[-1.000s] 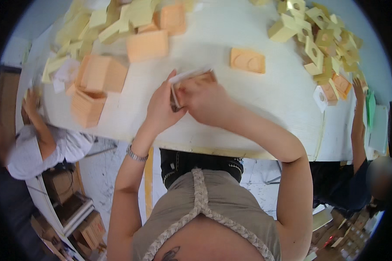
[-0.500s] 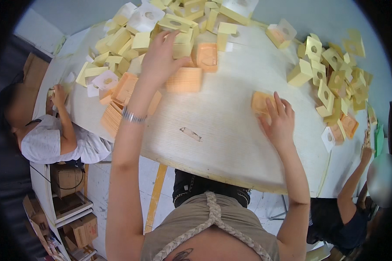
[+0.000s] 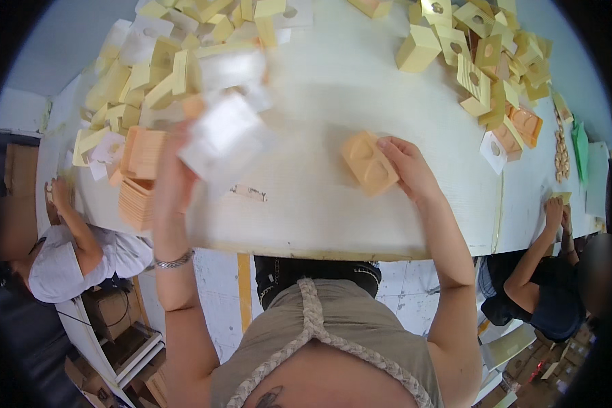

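My right hand (image 3: 406,166) pinches the right edge of an orange plastic tray (image 3: 368,162) with two round hollows, tilted over the table. My left hand (image 3: 177,180), smeared by motion, grips a white card piece (image 3: 226,130) by its left side. Motion blurs that card, so its folds cannot be made out. Behind it is another blurred white piece (image 3: 232,69); whether the two are joined I cannot tell. Beside my left hand, stacked orange trays (image 3: 134,204) stand near the left of the table, with more trays (image 3: 141,153) just beyond them.
Yellow card boxes (image 3: 160,64) with round cutouts are heaped at the far left, and another heap (image 3: 476,58) lies at the far right. A person (image 3: 71,238) sits at the left, another (image 3: 544,285) at the right. The pale table (image 3: 313,224) has its front edge before me.
My left hand has come back from the yellow heap toward me with the white card piece. My right hand has taken hold of the orange tray and raised it. The whole view has shifted.
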`<control>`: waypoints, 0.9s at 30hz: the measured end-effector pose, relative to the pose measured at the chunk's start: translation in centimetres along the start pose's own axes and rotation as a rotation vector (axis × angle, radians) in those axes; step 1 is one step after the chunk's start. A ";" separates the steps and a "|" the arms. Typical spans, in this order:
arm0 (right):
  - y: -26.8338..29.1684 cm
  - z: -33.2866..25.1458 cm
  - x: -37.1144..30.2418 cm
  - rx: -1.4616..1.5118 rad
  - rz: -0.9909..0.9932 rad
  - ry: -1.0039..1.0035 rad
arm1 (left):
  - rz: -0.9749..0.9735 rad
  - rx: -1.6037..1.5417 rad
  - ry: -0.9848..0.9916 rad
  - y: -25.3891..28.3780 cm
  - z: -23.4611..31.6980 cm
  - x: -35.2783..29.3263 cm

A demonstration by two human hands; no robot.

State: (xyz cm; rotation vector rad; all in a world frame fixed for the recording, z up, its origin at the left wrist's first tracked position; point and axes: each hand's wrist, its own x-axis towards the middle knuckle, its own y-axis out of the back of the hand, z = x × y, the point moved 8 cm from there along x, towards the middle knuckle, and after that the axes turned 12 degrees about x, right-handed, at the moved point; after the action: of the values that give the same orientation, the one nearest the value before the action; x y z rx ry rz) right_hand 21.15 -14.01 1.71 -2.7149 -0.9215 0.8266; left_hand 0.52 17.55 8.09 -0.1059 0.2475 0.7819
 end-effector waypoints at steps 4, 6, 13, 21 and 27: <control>1.5 -1.4 0.6 -0.639 0.164 0.410 | -0.196 -0.047 0.266 -5.2 -7.4 -2.2; -0.8 -2.9 -1.7 -1.028 0.244 0.729 | -0.204 -0.177 0.307 -6.4 -8.7 -3.6; -1.6 -1.4 -5.0 -1.299 0.114 0.916 | -0.010 0.486 -0.060 -5.6 -8.7 -6.6; -4.6 0.8 -12.2 -0.802 -0.091 0.846 | 0.124 1.529 -0.299 -6.5 -0.6 -7.1; -13.1 0.3 -15.2 -0.394 -0.646 0.776 | -0.056 1.220 -0.453 -10.5 -4.7 -2.4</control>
State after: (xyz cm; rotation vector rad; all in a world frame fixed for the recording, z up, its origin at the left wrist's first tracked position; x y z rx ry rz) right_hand 4.23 -12.68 12.38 -2.3674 -1.6749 -0.5348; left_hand 5.51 7.60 4.21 1.1959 0.2519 0.4744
